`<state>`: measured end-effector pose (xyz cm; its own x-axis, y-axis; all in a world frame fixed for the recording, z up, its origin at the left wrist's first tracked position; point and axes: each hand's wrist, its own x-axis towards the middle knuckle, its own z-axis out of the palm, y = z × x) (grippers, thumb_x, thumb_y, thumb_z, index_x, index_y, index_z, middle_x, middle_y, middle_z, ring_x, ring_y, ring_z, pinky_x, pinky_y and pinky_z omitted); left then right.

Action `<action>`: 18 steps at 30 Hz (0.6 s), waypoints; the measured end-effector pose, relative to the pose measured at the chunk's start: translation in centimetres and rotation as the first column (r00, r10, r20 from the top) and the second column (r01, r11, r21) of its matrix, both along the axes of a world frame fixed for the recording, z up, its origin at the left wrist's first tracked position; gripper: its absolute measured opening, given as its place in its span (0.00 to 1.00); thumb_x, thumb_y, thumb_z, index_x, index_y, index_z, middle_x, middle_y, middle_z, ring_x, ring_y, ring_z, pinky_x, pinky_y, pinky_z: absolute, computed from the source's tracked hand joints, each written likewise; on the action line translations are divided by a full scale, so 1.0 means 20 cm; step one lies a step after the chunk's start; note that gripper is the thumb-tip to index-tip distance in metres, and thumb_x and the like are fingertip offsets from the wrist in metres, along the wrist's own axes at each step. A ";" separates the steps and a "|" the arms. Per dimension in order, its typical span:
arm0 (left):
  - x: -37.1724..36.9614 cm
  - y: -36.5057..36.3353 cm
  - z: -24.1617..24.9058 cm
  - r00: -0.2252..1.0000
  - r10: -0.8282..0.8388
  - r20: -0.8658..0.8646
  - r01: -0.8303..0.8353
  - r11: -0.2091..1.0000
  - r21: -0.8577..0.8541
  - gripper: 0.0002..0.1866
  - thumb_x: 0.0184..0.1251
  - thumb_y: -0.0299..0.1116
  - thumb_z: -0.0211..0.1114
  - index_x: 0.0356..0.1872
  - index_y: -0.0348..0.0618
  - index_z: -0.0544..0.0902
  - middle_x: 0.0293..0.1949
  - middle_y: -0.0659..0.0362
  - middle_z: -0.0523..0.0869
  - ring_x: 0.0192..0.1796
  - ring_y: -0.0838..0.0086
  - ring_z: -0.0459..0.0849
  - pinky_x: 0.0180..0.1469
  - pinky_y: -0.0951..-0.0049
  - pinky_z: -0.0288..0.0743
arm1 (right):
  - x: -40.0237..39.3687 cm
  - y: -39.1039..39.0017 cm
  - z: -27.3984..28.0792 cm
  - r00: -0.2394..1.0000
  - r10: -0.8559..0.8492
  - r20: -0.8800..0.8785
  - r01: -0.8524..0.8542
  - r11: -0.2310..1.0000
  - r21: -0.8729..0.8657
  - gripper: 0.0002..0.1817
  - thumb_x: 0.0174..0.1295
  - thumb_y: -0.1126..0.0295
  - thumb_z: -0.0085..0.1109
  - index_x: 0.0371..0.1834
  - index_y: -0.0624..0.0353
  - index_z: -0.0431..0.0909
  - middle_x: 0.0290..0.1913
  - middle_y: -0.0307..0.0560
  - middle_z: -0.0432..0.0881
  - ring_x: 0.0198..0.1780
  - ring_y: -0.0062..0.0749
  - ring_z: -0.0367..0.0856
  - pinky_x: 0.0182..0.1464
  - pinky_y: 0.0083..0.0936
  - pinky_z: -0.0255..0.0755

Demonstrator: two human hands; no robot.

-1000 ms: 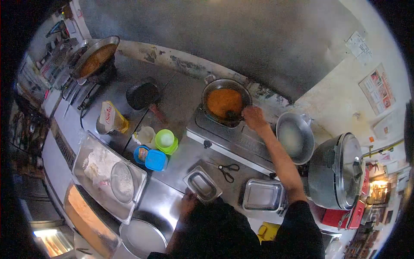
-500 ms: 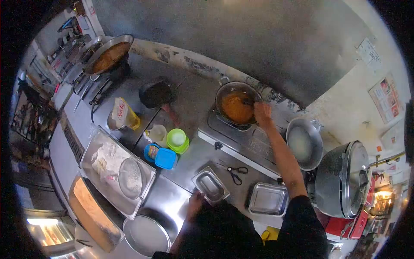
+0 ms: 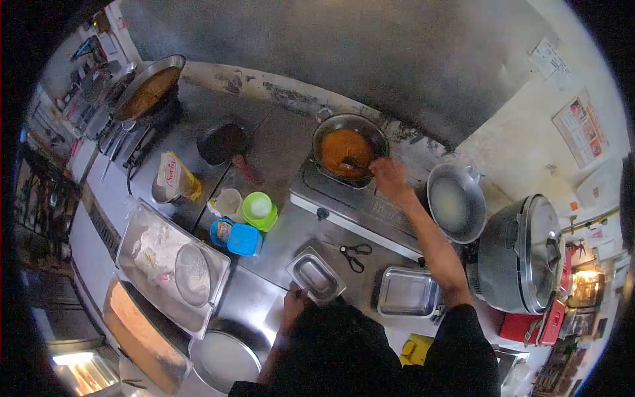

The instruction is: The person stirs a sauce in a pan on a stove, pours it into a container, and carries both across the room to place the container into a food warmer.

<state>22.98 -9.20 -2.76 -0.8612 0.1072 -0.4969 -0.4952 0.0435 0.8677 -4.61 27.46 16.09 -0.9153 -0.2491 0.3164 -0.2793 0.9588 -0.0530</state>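
My right hand [image 3: 390,177] is closed at the near right rim of a two-handled wok [image 3: 325,115], which sits on a portable gas stove [image 3: 357,208]. It grips a ladle-like utensil [image 3: 349,163] whose dark head lies in the orange-brown food [image 3: 342,144]; most of the handle is hidden by the hand. Lower down, my left hand [image 3: 295,304] has its fingers closed at the near left corner of a small steel pan [image 3: 316,274] on the counter. Black-handled scissors [image 3: 356,255] lie to the right of that pan.
A second steel pan [image 3: 408,291], a pale-filled wok [image 3: 456,202] and a big lidded cooker [image 3: 509,255] stand right. Leftward are a flour tray [image 3: 218,291] with a sieve [image 3: 192,274], blue and green tubs [image 3: 245,239], an oil pouch [image 3: 177,175] and a frying pan [image 3: 223,143].
My right hand has brought the utensil's head from the wok's right side to its near middle. My left hand stays at the small pan. The whole view has shifted slightly.
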 end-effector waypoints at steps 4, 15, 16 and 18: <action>0.00 0.01 -0.03 0.996 0.020 0.086 -0.024 0.999 0.046 0.16 0.71 0.33 0.62 0.54 0.35 0.76 0.36 0.56 0.85 0.36 0.73 0.80 0.40 0.71 0.76 | 0.03 -0.03 0.22 0.994 -0.078 0.078 0.070 0.993 0.093 0.07 0.54 0.71 0.57 0.34 0.57 0.82 0.38 0.50 0.84 0.41 0.52 0.82 0.41 0.47 0.75; 0.03 0.01 0.00 0.997 0.028 -0.071 -0.026 0.999 0.029 0.17 0.70 0.30 0.61 0.58 0.40 0.75 0.37 0.55 0.85 0.35 0.72 0.83 0.35 0.70 0.79 | -0.21 -0.13 -0.20 0.969 0.009 -0.249 0.011 0.997 0.078 0.12 0.60 0.71 0.50 0.45 0.59 0.80 0.38 0.55 0.82 0.42 0.56 0.81 0.43 0.50 0.75; 0.00 0.04 0.10 0.995 -0.019 -0.100 0.008 0.994 -0.107 0.17 0.70 0.29 0.60 0.58 0.41 0.75 0.38 0.55 0.86 0.36 0.72 0.83 0.36 0.70 0.79 | -0.28 -0.13 -0.22 0.988 -0.046 -0.147 0.059 0.995 0.083 0.13 0.62 0.70 0.50 0.46 0.60 0.80 0.39 0.55 0.82 0.42 0.56 0.81 0.44 0.50 0.75; 0.01 0.06 0.05 0.996 0.086 0.004 -0.086 0.996 0.025 0.18 0.70 0.30 0.61 0.59 0.41 0.75 0.39 0.54 0.86 0.39 0.70 0.84 0.40 0.68 0.80 | -0.41 -0.15 -0.21 0.964 -0.233 0.129 0.218 0.969 0.118 0.14 0.65 0.67 0.48 0.49 0.60 0.79 0.41 0.55 0.81 0.45 0.56 0.80 0.43 0.49 0.75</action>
